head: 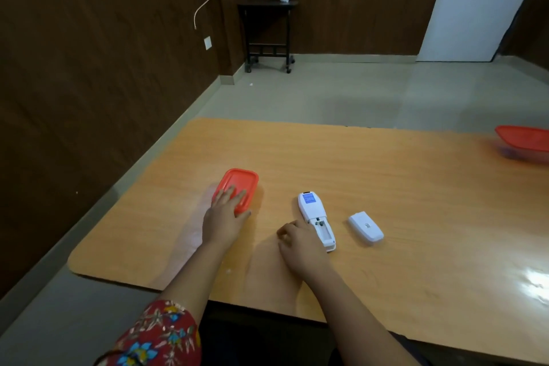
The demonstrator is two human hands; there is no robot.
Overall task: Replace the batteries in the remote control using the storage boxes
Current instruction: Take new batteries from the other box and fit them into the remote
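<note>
A white remote control [314,215] lies face down on the wooden table [386,187], its battery bay uncovered and looking empty. Its white battery cover [365,228] rests apart, just to the right. A small storage box with a red lid [237,187] sits to the left of the remote. My left hand [227,214] lies flat on the near end of that lid, fingers spread. My right hand [300,244] rests on the table against the remote's near left side, fingers curled; what it holds, if anything, is hidden. A second red-lidded box [524,144] stands at the far right edge.
The table's rounded left corner and near edge are close to my body. Beyond it lie a grey floor, a brown wall on the left, a small black side table [269,34] with a potted plant, and a white door [475,6].
</note>
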